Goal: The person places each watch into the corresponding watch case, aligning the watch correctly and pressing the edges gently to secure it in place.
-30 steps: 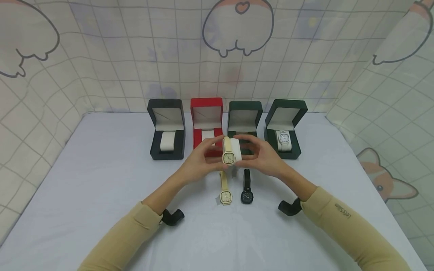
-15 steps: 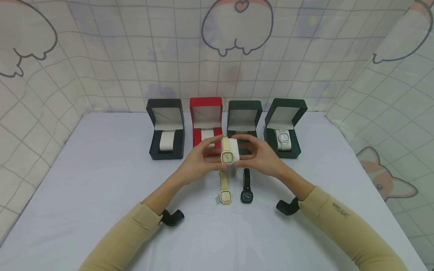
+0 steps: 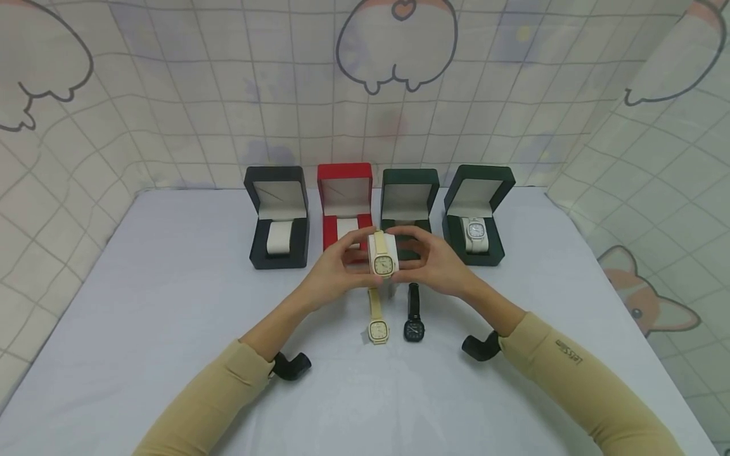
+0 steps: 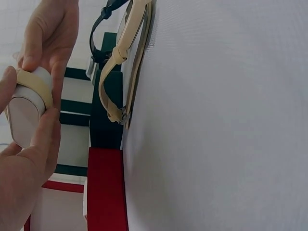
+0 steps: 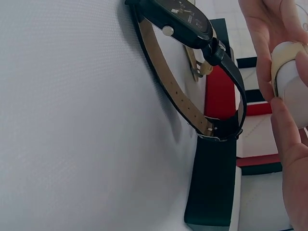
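Note:
A yellow-strapped wristwatch (image 3: 384, 265) is wrapped around a white watch cushion (image 3: 372, 250), held up off the table. My left hand (image 3: 341, 263) pinches the cushion and strap from the left. On the right side, my right hand (image 3: 438, 263) grips the same cushion with fingers and thumb. In the left wrist view, the strap (image 4: 36, 85) circles the cushion between both hands' fingertips. Below the hands lie a second yellow wristwatch (image 3: 377, 329) and a black wristwatch (image 3: 414, 328), both on the tabletop.
Along the back stand four open boxes: a black box (image 3: 259, 259) with a white cushion, a red box (image 3: 331, 235) with a cushion, a green box (image 3: 407, 176) partly hidden by my right hand, and another green box (image 3: 497, 250) holding a white wristwatch (image 3: 476, 234).
The wristwatch and cushion have turned slightly, so the watch now sits nearer the cushion's middle. My right hand has moved a little left, closer to my left hand.

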